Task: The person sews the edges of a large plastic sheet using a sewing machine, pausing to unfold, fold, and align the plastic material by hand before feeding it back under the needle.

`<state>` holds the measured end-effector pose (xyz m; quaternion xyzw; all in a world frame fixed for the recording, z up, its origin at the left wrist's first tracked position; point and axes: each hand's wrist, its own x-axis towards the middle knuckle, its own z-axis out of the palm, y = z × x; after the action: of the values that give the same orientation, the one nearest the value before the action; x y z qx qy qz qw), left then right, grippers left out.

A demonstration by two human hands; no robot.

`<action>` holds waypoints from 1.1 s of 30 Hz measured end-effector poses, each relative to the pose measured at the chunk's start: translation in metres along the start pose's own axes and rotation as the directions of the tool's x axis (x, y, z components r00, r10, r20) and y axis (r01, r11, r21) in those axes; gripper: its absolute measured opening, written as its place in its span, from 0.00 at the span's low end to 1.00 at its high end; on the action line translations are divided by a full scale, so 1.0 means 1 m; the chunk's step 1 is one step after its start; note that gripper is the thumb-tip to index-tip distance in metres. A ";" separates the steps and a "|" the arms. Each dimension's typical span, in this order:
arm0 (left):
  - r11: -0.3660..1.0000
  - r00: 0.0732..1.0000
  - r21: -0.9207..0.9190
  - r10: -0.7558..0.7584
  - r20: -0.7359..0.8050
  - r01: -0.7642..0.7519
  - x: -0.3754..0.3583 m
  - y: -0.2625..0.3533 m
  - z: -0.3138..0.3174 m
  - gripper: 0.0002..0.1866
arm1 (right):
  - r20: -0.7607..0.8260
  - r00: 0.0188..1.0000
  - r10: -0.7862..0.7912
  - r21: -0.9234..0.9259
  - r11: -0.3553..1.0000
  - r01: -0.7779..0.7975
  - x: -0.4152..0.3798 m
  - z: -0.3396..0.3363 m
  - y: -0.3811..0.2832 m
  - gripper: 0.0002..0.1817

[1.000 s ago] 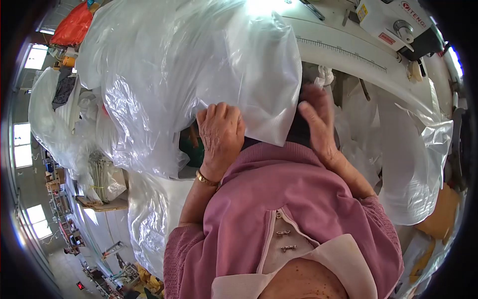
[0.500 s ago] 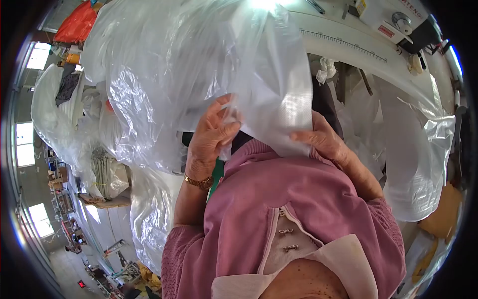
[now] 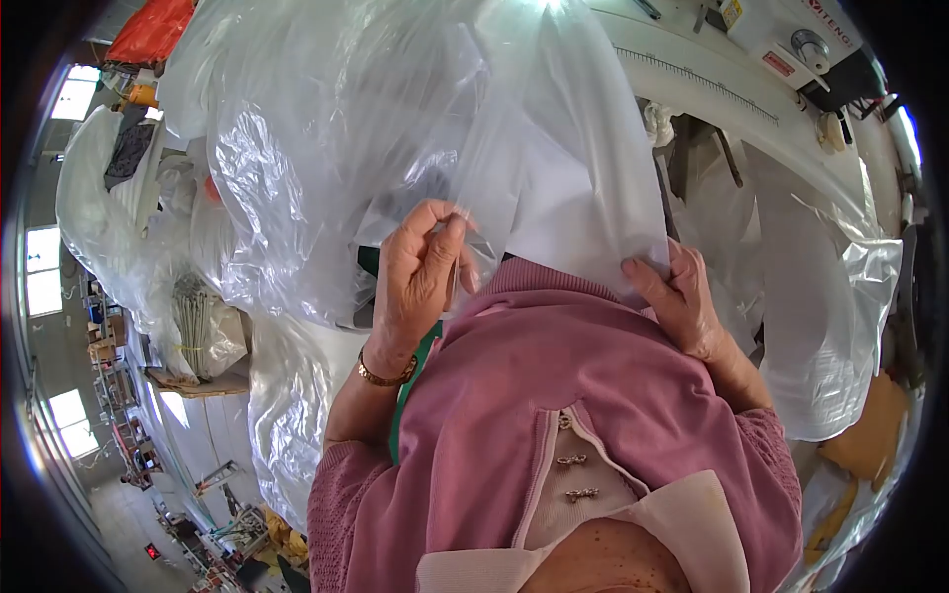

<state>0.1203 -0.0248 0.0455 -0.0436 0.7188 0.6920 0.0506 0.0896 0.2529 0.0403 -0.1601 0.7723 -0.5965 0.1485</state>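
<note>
A large sheet of clear plastic film (image 3: 583,188) hangs from the work surface down to my waist. My left hand (image 3: 425,267), with a gold watch on the wrist, pinches the film's left part between thumb and curled fingers. On the other side, my right hand (image 3: 680,296) grips the lower right edge of the same film, thumb in front and fingers behind. Between both hands the film is spread fairly flat. More crumpled clear film (image 3: 267,178) lies in a heap to the left.
A machine (image 3: 791,44) with a round dial stands at the top right, beside a ruler strip (image 3: 697,79) along the table edge. More film (image 3: 820,326) hangs at the right. A bundle of thin rods (image 3: 198,331) and a red bag (image 3: 148,30) are at the left.
My right hand has moved right and slightly down, and its fingers have closed on the film's edge. The film between my hands is now spread wider.
</note>
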 end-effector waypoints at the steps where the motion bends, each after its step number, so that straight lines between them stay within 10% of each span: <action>1: 0.993 0.997 0.103 0.064 -0.033 -0.060 -0.002 0.006 0.002 0.09 | 0.064 0.994 0.084 -0.011 0.996 -0.083 0.000 0.000 -0.003 0.12; 7: 0.795 0.876 0.416 0.482 0.007 -0.440 -0.003 0.026 0.009 0.06 | -0.151 0.980 -0.130 -0.164 0.981 0.105 0.004 0.015 0.002 0.08; 13: 0.814 0.937 0.465 0.313 0.157 -0.350 -0.016 0.038 0.035 0.03 | 0.309 0.950 0.034 0.146 0.986 -0.082 0.022 0.030 -0.011 0.08; 17: 0.493 0.812 0.665 0.484 0.327 -0.562 -0.019 0.032 0.044 0.05 | 0.394 0.919 0.017 0.245 0.962 -0.123 0.025 0.035 -0.014 0.07; 29: 0.283 0.780 0.756 0.440 0.445 -0.591 -0.027 0.024 0.041 0.06 | 0.524 0.827 -0.204 0.513 0.851 -0.116 0.035 0.035 -0.015 0.15; 33: 0.166 0.786 0.786 0.322 0.528 -0.596 -0.035 0.035 0.038 0.09 | 0.615 0.789 0.003 0.550 0.715 -0.431 0.040 0.041 -0.010 0.15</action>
<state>0.1503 0.0148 0.0834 0.2977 0.9433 0.1333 -0.0614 0.0715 0.1982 0.0381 -0.1711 0.4390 -0.7313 0.4932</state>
